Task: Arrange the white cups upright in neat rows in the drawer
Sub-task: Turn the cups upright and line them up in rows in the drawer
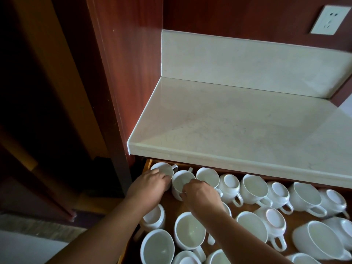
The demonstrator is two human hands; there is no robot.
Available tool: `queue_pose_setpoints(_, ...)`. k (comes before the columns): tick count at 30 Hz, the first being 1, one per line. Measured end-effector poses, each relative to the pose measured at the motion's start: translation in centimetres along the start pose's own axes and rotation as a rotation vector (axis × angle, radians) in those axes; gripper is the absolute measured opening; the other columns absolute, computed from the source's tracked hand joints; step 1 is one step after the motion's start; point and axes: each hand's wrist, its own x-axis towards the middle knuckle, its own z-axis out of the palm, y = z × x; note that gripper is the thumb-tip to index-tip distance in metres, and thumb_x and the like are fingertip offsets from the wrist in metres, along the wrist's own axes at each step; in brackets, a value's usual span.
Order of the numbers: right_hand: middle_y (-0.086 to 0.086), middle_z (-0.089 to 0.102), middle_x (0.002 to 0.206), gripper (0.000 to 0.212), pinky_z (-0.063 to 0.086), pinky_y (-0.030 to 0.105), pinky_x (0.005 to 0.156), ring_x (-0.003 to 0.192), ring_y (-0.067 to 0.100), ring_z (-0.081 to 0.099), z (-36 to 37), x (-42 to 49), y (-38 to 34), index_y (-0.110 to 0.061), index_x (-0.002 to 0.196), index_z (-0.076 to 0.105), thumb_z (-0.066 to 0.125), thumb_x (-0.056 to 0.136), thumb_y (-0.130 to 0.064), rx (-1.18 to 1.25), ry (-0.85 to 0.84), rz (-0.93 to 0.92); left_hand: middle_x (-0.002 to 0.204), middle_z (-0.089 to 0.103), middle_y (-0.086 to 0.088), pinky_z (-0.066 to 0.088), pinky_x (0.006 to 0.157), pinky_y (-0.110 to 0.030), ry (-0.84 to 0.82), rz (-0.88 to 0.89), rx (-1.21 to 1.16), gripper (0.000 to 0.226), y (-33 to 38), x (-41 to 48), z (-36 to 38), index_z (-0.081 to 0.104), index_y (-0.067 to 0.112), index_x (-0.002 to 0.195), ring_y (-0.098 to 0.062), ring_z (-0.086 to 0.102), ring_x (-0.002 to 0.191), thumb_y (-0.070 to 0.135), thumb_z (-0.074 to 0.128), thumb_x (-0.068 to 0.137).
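**Cup drawer, mid-sort**

The drawer (299,223) is pulled out under the pale stone surface (238,126), and it's packed with white cups (190,230). Some sit mouth up and some are flipped bottom up, with handles pointing all over.

My left hand (150,184) is at the drawer's 10 o'clock corner, fingers curled over the near rim of the corner cup (164,168). That one's upright, handle sticking out toward 2 o'clock.

My right hand (202,193) is just beside it at 3 o'clock, fingertips pinching the near rim of the second cup (182,181), also upright and touching the corner cup.

The third cup (207,176) in that back row is upright too. Next along at 3 o'clock is an upside-down cup (229,184).

There's a wall socket (326,21) up at 1 o'clock, above the surface.
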Motion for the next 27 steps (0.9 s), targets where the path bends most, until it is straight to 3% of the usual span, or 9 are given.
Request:
queue_pose_setpoints(9, 0.005, 0.065, 0.114, 0.023, 0.057, 0.038, 0.08, 0.103, 0.03, 0.066, 0.3, 0.4, -0.1, -0.019, 0.114, 0.068, 0.053, 0.1, -0.032, 0.004, 0.002, -0.011, 0.111, 0.064, 0.002, 0.047, 0.091, -0.032, 0.038, -0.016, -0.048, 0.038, -0.2, 0.0, 0.3, 0.062, 0.023, 0.123, -0.02, 0.054, 0.11, 0.005, 0.051, 0.09)
queue_pose_setpoints(14, -0.003, 0.053, 0.131, 0.035, 0.054, 0.039, 0.083, 0.109, 0.027, 0.065, -1.1, -0.8, 0.9, -0.027, 0.129, 0.06, 0.056, 0.098, -0.042, 0.154, 0.051, 0.028, 0.127, 0.062, 0.006, 0.051, 0.095, -0.034, 0.108, 0.003, -0.175, 0.049, -0.4, -0.1, 0.3, 0.059, 0.025, 0.135, -0.019, 0.056, 0.12, 0.02, 0.066, 0.087)
queue_pose_setpoints(19, -0.008, 0.056, 0.132, 0.033, 0.053, 0.035, 0.085, 0.111, 0.02, 0.064, -3.0, -2.7, 4.3, -0.032, 0.128, 0.063, 0.053, 0.099, -0.042, 0.215, 0.069, 0.116, 0.122, 0.065, 0.003, 0.05, 0.105, -0.039, 0.165, 0.118, -0.19, 0.031, 2.2, 0.3, 0.1, 0.071, 0.022, 0.116, -0.022, 0.055, 0.131, 0.026, 0.07, 0.085)
queue_pose_setpoints(23, -0.008, 0.058, 0.131, 0.029, 0.05, 0.032, 0.093, 0.115, 0.015, 0.061, -4.0, -4.0, 6.9, -0.032, 0.124, 0.067, 0.056, 0.097, -0.036, 0.25, 0.079, 0.2, 0.114, 0.067, 0.002, 0.048, 0.106, -0.043, 0.186, 0.219, -0.181, 0.026, 4.3, 1.6, 0.2, 0.07, 0.021, 0.109, -0.022, 0.061, 0.112, 0.027, 0.065, 0.083)
queue_pose_setpoints(27, -0.004, 0.057, 0.132, 0.033, 0.049, 0.032, 0.086, 0.117, 0.021, 0.06, -4.6, -5.3, 9.1, -0.03, 0.127, 0.065, 0.053, 0.097, -0.03, 0.198, 0.056, 0.27, 0.112, 0.066, 0.002, 0.051, 0.097, -0.042, 0.154, 0.254, -0.219, 0.023, 6.7, 2.7, -0.3, 0.068, 0.021, 0.112, -0.023, 0.061, 0.109, 0.023, 0.06, 0.09)
